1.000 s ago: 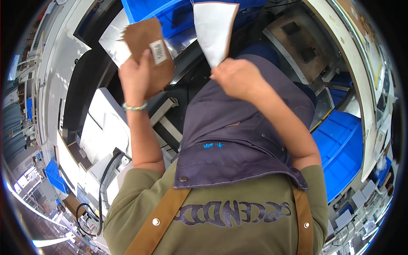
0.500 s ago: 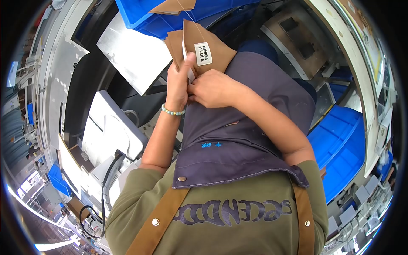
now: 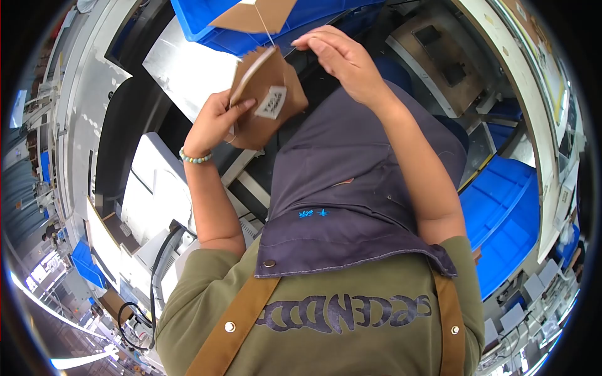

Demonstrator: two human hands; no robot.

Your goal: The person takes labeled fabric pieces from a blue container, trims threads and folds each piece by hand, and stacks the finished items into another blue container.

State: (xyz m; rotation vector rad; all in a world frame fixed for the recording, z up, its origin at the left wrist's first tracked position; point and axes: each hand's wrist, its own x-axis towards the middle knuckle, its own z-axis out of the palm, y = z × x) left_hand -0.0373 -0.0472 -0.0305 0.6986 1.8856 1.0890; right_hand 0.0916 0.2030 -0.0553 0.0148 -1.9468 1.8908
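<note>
My left hand (image 3: 216,120) grips a brown fabric piece (image 3: 285,81) by its left side, thumb on top. A white label (image 3: 271,103) with dark lettering, blurred here, is on it, and a white strip (image 3: 257,70) runs along its upper edge. A thin thread (image 3: 262,22) links this piece to another brown fabric piece (image 3: 254,15) at the blue bin (image 3: 200,17). To the right, apart from the held piece, my right hand (image 3: 345,61) is raised with thumb and forefinger pinched. Whatever lies between those fingertips is too small to make out.
A grey apron (image 3: 351,156) covers my lap. White machine housing (image 3: 166,188) with black cables stands at left, beside a shiny metal plate (image 3: 179,72). A brown metal plate (image 3: 439,59) lies at upper right, and another blue bin (image 3: 501,213) is at right.
My hands have parted. The left carried the labelled fabric piece leftward and tilted it; the right let go of its lower edge and rose to the upper right.
</note>
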